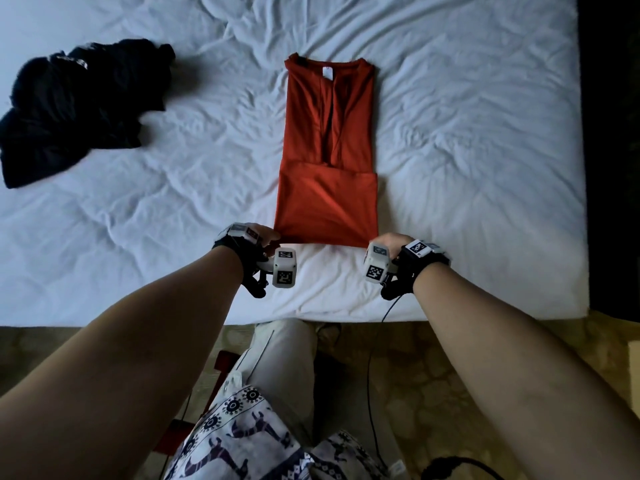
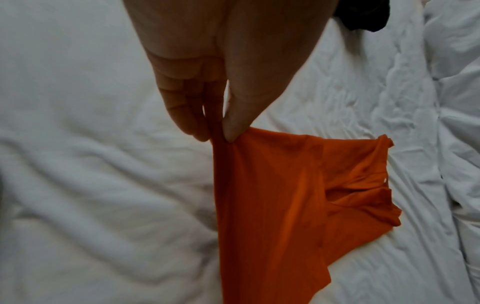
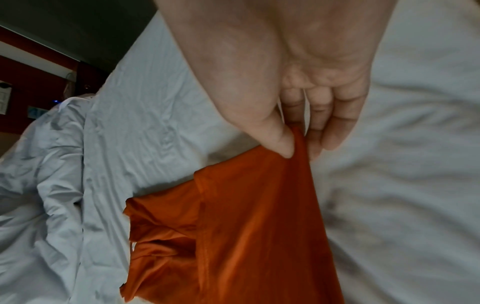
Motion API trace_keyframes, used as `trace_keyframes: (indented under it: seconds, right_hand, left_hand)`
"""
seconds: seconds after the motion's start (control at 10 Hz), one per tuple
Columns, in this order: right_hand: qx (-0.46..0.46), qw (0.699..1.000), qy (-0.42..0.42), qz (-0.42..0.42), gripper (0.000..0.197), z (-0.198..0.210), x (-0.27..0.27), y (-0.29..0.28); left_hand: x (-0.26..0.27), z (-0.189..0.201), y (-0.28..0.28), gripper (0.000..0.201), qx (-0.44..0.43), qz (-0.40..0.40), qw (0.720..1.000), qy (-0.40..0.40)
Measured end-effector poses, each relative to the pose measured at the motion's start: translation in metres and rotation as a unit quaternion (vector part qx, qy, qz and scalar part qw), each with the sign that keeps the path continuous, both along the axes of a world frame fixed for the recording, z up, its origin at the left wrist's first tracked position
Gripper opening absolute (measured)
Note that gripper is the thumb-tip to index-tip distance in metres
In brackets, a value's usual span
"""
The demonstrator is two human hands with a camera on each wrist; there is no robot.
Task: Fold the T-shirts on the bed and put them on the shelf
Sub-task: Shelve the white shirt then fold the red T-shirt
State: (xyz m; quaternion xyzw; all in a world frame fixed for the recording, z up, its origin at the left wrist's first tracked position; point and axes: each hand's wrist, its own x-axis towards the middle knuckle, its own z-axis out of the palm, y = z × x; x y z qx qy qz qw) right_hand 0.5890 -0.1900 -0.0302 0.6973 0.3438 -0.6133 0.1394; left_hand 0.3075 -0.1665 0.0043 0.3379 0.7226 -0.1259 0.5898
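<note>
Both hands, left hand (image 1: 265, 237) and right hand (image 1: 389, 242), pinch the near corners of the orange cotton T-shirt (image 1: 327, 157), lying between them on the white-sheeted bed (image 1: 467, 150); mid-fold, next carry that edge toward the collar

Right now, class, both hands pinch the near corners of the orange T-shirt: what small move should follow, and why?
Probably lift the near edge and carry it toward the collar. The orange cotton T-shirt already lies as a narrow strip on the white bed sheet, sides folded in, and the left hand and right hand each pinch a near corner.
</note>
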Motion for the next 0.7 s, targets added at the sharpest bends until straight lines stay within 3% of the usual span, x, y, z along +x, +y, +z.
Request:
trace_keyframes:
  seconds: [0.1,0.2,0.3,0.4,0.6,0.7]
  right_hand:
    - [0.028,0.999,-0.014,0.026,0.033,0.013,-0.007,-0.022]
    - [0.064,0.986,-0.003,-0.157,0.043,0.023,-0.016,-0.052]
    - [0.08,0.971,-0.014,-0.227,0.044,0.032,-0.019,-0.067]
    - [0.112,0.95,0.004,-0.29,0.046,0.043,-0.017,-0.071]
    - [0.148,0.913,0.061,-0.375,0.047,0.06,-0.017,-0.057]
    - [0.198,0.886,0.063,-0.414,0.043,0.061,-0.013,-0.045]
  left_hand:
    - [-0.002,0.011,-0.021,0.027,0.012,0.015,1.0,-0.011]
    - [-0.005,0.017,-0.045,0.027,0.02,0.085,0.995,-0.039]
    - [-0.004,0.027,-0.066,0.01,0.072,0.216,0.972,-0.053]
    - [-0.001,0.039,-0.077,0.033,0.121,0.285,0.946,-0.098]
    - [0.001,0.057,-0.069,0.019,0.191,0.22,0.948,-0.127]
    - [0.001,0.063,-0.054,0.021,0.224,0.139,0.957,-0.119]
